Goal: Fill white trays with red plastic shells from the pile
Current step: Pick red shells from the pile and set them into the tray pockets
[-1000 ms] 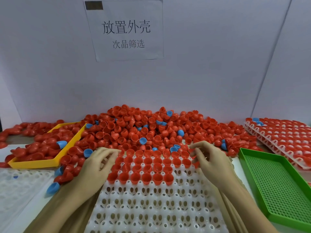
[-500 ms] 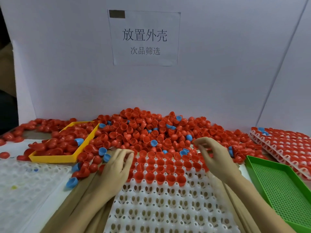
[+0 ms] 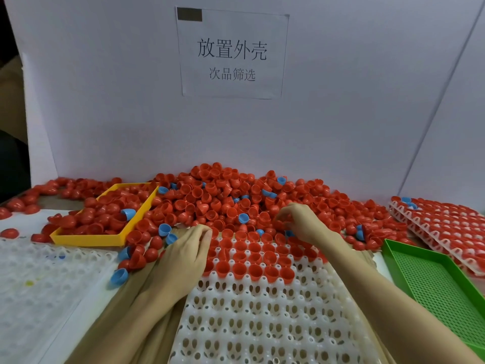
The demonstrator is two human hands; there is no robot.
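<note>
The red shells [image 3: 249, 269] sit mouth-up, axes vertical, in the far rows of the white tray [image 3: 262, 324] before us. Since a second ago our right hand [image 3: 304, 224] has reached farther into the pile [image 3: 223, 195], fingers curled among shells; whether they grip one we cannot tell. Our left hand [image 3: 187, 254] rests curled at the tray's left edge, its hold hidden too.

White tray [image 3: 262, 324] in front, far rows filled with red shells [image 3: 252, 261] sitting mouth-up, near rows bare. Left hand [image 3: 187, 252] at the tray's far-left edge, fingers curled, grip unclear. Right hand [image 3: 304, 223] reaches into the pile [image 3: 231, 195], fingers bent among shells. Yellow tray [image 3: 105, 239] left, green tray [image 3: 430, 282] right, filled trays [image 3: 446, 224] stacked far right. Paper sign [image 3: 232, 52] on wall.
</note>
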